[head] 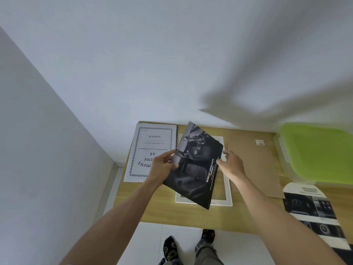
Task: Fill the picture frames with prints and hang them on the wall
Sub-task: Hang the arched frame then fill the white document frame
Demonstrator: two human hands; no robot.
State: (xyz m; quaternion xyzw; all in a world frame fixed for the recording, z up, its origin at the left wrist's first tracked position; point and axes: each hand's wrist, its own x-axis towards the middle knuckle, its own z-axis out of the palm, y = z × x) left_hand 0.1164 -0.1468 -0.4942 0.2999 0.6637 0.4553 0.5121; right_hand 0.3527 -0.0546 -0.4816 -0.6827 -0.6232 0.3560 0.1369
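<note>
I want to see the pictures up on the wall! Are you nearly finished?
Not nearly. Done so far: a white frame lies on the table, with its brown backing board off beside it. In hand: the left hand and right hand hold a dark car print over that frame. Left: fit the print, close the frame, use the other print, and hang them; the wall is bare.

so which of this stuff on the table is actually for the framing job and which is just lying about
For the job:
dark car print, held by left hand and right hand
white frame
brown backing board
A4 insert sheet
second print

Lying about:
green-lidded box
</note>
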